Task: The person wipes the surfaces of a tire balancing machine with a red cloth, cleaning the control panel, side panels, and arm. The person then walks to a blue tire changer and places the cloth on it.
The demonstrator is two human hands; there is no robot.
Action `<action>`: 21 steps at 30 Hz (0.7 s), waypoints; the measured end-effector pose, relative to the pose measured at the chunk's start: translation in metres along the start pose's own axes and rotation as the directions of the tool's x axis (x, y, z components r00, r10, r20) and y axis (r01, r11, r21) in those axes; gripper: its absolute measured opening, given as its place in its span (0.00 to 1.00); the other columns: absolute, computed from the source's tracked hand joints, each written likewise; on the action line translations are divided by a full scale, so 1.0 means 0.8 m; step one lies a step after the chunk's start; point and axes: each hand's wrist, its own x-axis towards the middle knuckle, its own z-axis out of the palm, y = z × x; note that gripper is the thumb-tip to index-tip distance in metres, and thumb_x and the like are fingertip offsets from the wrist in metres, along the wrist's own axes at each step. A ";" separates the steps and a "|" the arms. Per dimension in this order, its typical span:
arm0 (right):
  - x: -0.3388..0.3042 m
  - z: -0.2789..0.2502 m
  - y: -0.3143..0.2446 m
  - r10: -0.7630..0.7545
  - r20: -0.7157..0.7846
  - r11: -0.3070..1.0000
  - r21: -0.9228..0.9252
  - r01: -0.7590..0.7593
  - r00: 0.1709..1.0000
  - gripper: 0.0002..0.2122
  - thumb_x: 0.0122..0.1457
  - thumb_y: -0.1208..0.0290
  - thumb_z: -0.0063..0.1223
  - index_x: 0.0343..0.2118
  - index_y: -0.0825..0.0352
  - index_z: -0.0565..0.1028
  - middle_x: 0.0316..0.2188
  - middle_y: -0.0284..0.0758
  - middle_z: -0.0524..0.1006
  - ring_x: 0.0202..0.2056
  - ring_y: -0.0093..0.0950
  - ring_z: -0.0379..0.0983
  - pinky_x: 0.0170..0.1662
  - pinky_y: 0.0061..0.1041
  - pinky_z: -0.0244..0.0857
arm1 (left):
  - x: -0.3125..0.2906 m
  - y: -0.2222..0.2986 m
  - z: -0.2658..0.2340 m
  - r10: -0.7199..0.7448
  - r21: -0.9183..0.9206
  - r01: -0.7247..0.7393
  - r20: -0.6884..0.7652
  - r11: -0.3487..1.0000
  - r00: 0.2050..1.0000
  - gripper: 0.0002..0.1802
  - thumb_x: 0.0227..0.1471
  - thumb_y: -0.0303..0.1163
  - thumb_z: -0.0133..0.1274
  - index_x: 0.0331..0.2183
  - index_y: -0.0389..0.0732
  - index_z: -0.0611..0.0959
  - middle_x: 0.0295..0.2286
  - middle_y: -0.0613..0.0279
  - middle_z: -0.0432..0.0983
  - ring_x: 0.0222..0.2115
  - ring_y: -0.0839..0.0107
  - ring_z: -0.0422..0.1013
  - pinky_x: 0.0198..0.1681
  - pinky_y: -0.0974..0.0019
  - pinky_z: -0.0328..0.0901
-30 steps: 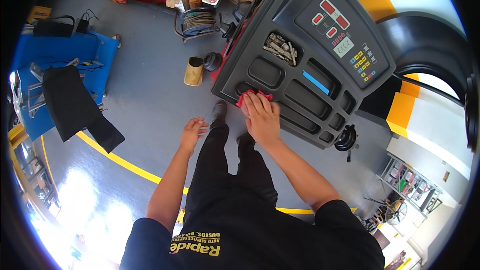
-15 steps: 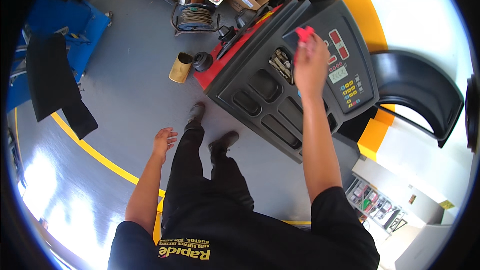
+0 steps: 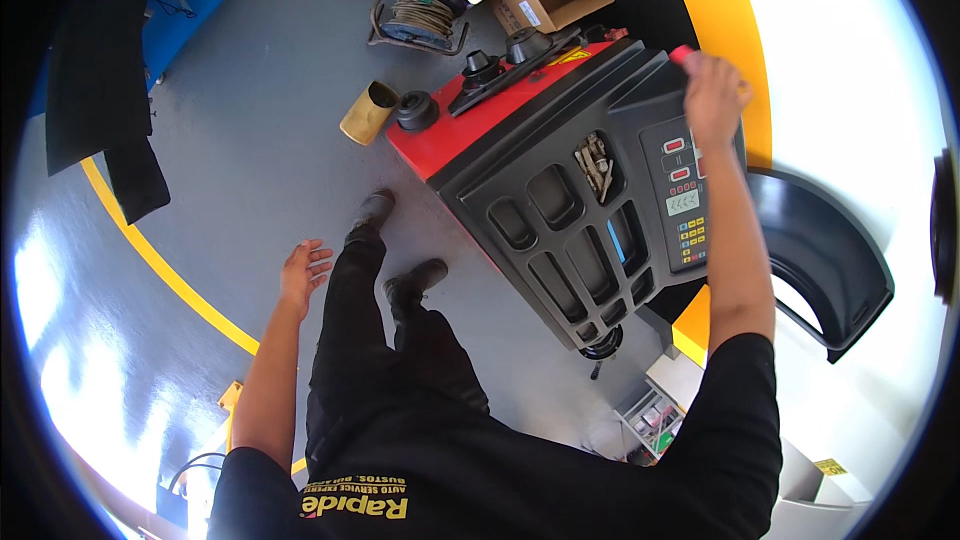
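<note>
My right hand [image 3: 715,105] reaches over the upper end of the wheel balancer's control panel [image 3: 684,202]. Its fingers are closed around a small bright red thing [image 3: 682,55], mostly covered by the hand, so its kind is unclear. The wheel balancer [image 3: 480,155] has a black tray top with moulded compartments and a red side. Metal pieces [image 3: 597,167] fill one compartment, and a blue strip [image 3: 616,241] lies in another. Low beside my leg, my left hand [image 3: 303,270] hangs with its fingers apart, holding nothing.
Black cones [image 3: 480,68] sit on the balancer's red side, near a brass-coloured cylinder [image 3: 368,113]. Beyond stand a cable reel [image 3: 422,18] and a cardboard box [image 3: 572,5]. A black curved wheel guard [image 3: 815,240] is at right. Blue equipment [image 3: 190,5] is at far left.
My right hand has moved right with the red thing, from above the tray to the panel's far end. The view has shifted; the left hand still hangs open.
</note>
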 end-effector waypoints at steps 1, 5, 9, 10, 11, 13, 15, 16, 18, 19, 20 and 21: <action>0.024 -0.002 0.018 0.070 0.011 0.998 -0.007 -0.070 0.997 0.12 0.66 0.63 0.50 0.50 0.57 0.77 0.48 0.32 0.74 0.54 0.32 0.70 0.56 0.43 0.57 | -0.003 -0.001 -0.005 -0.004 -0.008 0.004 -0.013 1.000 1.000 0.27 0.67 0.54 0.43 0.56 0.46 0.77 0.46 0.61 0.81 0.43 0.69 0.74 0.47 0.61 0.66; 0.093 0.002 0.047 0.124 -0.069 0.989 0.094 -0.117 0.990 0.15 0.71 0.58 0.45 0.49 0.61 0.79 0.49 0.36 0.74 0.51 0.38 0.71 0.53 0.46 0.63 | -0.009 -0.025 -0.028 -0.050 -0.011 0.049 -0.045 0.999 0.998 0.27 0.67 0.54 0.43 0.56 0.46 0.77 0.46 0.61 0.81 0.43 0.69 0.74 0.47 0.62 0.66; 0.103 0.061 -0.006 0.099 0.564 0.989 0.035 -0.143 0.820 0.16 0.69 0.63 0.43 0.48 0.63 0.81 0.51 0.43 0.81 0.53 0.44 0.78 0.55 0.46 0.70 | -0.011 -0.036 -0.042 -0.075 0.078 0.079 -0.053 0.994 0.996 0.26 0.67 0.53 0.44 0.56 0.47 0.77 0.46 0.62 0.81 0.42 0.70 0.74 0.48 0.62 0.66; 0.108 0.053 -0.040 0.072 0.610 0.987 0.072 -0.146 0.789 0.17 0.68 0.64 0.43 0.49 0.63 0.81 0.51 0.45 0.81 0.53 0.45 0.79 0.56 0.46 0.70 | -0.017 -0.039 -0.039 -0.087 0.111 0.094 -0.065 0.989 0.994 0.26 0.67 0.52 0.44 0.56 0.47 0.77 0.46 0.62 0.81 0.42 0.70 0.74 0.48 0.61 0.66; 0.111 0.038 -0.075 0.045 0.656 0.983 0.104 -0.149 0.753 0.17 0.66 0.64 0.43 0.50 0.64 0.82 0.50 0.47 0.82 0.53 0.45 0.79 0.57 0.46 0.70 | -0.021 -0.042 -0.041 -0.073 0.128 0.080 -0.063 0.989 0.995 0.25 0.67 0.52 0.44 0.55 0.47 0.78 0.46 0.62 0.81 0.42 0.70 0.74 0.47 0.61 0.66; 0.092 0.074 -0.097 -0.052 0.660 0.978 0.186 -0.096 0.750 0.18 0.66 0.63 0.44 0.49 0.66 0.83 0.51 0.49 0.81 0.54 0.46 0.79 0.58 0.48 0.69 | -0.019 -0.038 -0.043 -0.046 0.195 0.049 -0.018 0.980 0.999 0.25 0.66 0.52 0.44 0.55 0.47 0.78 0.46 0.63 0.81 0.42 0.70 0.74 0.47 0.62 0.66; 0.085 0.062 -0.147 -0.086 0.662 0.990 0.142 -0.012 0.744 0.20 0.65 0.63 0.44 0.49 0.71 0.82 0.52 0.50 0.80 0.57 0.46 0.77 0.59 0.51 0.67 | -0.017 -0.046 -0.046 -0.055 0.182 0.062 -0.041 0.981 0.998 0.25 0.67 0.51 0.44 0.55 0.47 0.78 0.45 0.63 0.81 0.42 0.70 0.74 0.47 0.62 0.66; 0.064 0.094 -0.152 0.034 0.622 0.993 0.070 -0.099 0.782 0.20 0.65 0.62 0.44 0.48 0.73 0.81 0.51 0.49 0.81 0.57 0.46 0.76 0.59 0.51 0.67 | -0.009 -0.041 -0.050 -0.052 0.200 0.056 -0.026 0.978 0.998 0.24 0.67 0.51 0.44 0.55 0.46 0.78 0.45 0.63 0.81 0.42 0.70 0.74 0.47 0.62 0.66; 0.084 0.030 -0.202 -0.054 0.691 0.984 0.158 -0.078 0.721 0.18 0.64 0.64 0.45 0.47 0.67 0.83 0.50 0.46 0.82 0.55 0.46 0.77 0.57 0.50 0.66 | -0.015 -0.064 -0.055 -0.081 0.133 0.091 -0.078 0.987 0.994 0.24 0.67 0.51 0.45 0.55 0.47 0.78 0.45 0.64 0.81 0.42 0.71 0.74 0.47 0.62 0.66; 0.087 0.007 -0.209 -0.118 0.733 0.989 0.145 0.016 0.670 0.18 0.63 0.64 0.45 0.46 0.65 0.84 0.50 0.46 0.83 0.55 0.46 0.77 0.57 0.52 0.64 | -0.017 -0.070 -0.059 -0.095 0.113 0.104 -0.084 0.988 0.992 0.24 0.67 0.51 0.45 0.55 0.47 0.78 0.45 0.64 0.81 0.42 0.71 0.74 0.47 0.62 0.66; 0.087 0.002 -0.206 -0.134 0.704 0.988 0.149 0.040 0.698 0.18 0.63 0.65 0.43 0.45 0.65 0.85 0.50 0.46 0.82 0.53 0.47 0.78 0.57 0.56 0.63 | -0.020 -0.070 -0.060 -0.079 0.126 0.089 -0.080 0.988 0.994 0.24 0.67 0.51 0.46 0.55 0.47 0.78 0.45 0.64 0.81 0.42 0.71 0.74 0.47 0.62 0.66; 0.091 0.007 -0.193 -0.154 0.673 0.986 0.154 0.067 0.724 0.18 0.63 0.66 0.42 0.44 0.65 0.85 0.51 0.46 0.81 0.51 0.47 0.79 0.57 0.60 0.61 | -0.022 -0.070 -0.061 -0.065 0.138 0.075 -0.079 0.988 0.995 0.24 0.66 0.51 0.46 0.55 0.47 0.78 0.45 0.64 0.81 0.42 0.71 0.74 0.47 0.62 0.66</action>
